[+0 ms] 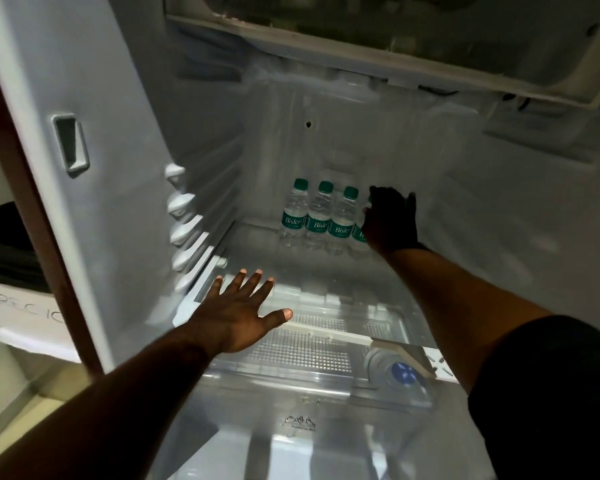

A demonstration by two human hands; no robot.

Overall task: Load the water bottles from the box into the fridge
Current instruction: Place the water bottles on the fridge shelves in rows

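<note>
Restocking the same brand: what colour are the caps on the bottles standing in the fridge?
Green caps, seen best in the head view.

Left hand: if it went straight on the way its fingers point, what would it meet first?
Probably the leftmost water bottle, standing at the back of the shelf; the shelf between looks bare. Depth is unclear, so the left hand might slip just left of it.
</note>
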